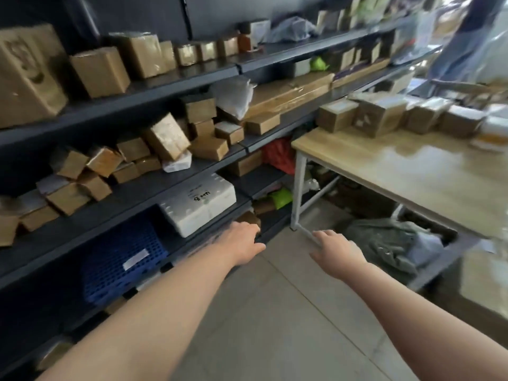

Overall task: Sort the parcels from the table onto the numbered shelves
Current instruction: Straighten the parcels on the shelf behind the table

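— While both hands hang empty over the floor, where are the parcels?
— The row of taped cardboard parcels point(395, 116) sits far right on the wooden table point(412, 171); the open right hand point(339, 254) is nearer than the open left hand point(243, 242) beside the dark shelves point(154, 185).

1. Boxes point(100, 71): brown cardboard.
2. Shelves point(154, 86): dark grey.
3. Crate point(121, 259): blue, grid pattern.
4. Packet point(199, 206): white, black handwriting.
5. Table point(406, 166): pale wood top, white legs.
6. Floor point(275, 325): grey tiles.
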`<state>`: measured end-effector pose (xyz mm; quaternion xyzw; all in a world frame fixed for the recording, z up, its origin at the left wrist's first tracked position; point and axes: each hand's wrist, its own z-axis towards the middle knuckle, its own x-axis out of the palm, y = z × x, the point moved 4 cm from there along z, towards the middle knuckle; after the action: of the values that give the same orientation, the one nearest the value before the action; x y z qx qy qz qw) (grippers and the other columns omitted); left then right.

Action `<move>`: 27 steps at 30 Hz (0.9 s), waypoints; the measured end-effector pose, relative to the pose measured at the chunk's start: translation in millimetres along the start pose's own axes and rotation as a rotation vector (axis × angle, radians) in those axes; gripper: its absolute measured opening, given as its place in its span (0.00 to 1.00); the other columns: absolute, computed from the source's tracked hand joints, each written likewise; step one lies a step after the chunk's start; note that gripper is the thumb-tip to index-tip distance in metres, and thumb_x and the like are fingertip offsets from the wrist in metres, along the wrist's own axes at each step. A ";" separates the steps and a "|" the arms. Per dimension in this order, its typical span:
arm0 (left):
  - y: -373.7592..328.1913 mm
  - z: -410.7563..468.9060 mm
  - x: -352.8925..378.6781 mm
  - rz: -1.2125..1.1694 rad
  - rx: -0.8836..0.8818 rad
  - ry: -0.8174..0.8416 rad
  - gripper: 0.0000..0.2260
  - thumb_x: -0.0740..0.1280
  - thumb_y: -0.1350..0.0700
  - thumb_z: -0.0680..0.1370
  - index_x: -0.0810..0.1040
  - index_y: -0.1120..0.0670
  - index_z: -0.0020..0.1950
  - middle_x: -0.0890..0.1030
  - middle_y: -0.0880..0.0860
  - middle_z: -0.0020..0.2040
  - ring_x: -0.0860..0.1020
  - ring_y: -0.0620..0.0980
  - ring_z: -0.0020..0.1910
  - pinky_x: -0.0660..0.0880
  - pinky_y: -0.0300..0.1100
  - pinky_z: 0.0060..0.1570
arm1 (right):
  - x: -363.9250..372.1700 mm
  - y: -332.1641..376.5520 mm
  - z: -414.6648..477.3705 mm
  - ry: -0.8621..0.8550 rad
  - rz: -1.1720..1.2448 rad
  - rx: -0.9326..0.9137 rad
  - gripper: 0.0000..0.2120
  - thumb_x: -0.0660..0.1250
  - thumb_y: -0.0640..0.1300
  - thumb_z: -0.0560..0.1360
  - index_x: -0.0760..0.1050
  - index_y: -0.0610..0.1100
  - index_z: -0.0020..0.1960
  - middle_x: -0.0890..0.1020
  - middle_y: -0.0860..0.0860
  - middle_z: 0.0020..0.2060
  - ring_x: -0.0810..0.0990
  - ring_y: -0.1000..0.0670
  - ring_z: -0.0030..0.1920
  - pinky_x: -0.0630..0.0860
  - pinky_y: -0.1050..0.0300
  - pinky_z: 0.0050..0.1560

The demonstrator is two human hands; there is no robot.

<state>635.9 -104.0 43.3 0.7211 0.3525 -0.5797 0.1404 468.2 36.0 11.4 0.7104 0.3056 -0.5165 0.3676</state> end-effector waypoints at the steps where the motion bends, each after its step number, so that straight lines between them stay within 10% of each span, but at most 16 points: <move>1: -16.6 13.3 -1.2 0.006 0.028 0.010 0.22 0.63 0.44 0.80 0.70 0.53 0.71 0.72 0.54 0.68 0.68 0.57 0.67 0.69 0.51 0.61 | -4.9 -20.1 0.6 -0.015 0.017 0.040 0.26 0.62 0.56 0.76 0.63 0.52 0.72 0.69 0.51 0.69 0.69 0.46 0.67 0.69 0.48 0.62; 27: -303.8 413.6 -46.7 -0.004 0.443 0.172 0.26 0.63 0.46 0.80 0.63 0.53 0.76 0.66 0.55 0.74 0.63 0.56 0.73 0.63 0.51 0.70 | -111.1 -335.9 177.6 -0.081 0.144 0.631 0.27 0.62 0.55 0.78 0.61 0.51 0.74 0.70 0.48 0.69 0.70 0.44 0.66 0.70 0.48 0.63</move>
<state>123.5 -156.5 30.3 0.7803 0.2285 -0.5798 -0.0528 73.3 63.4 13.7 0.7877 0.0647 -0.5865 0.1768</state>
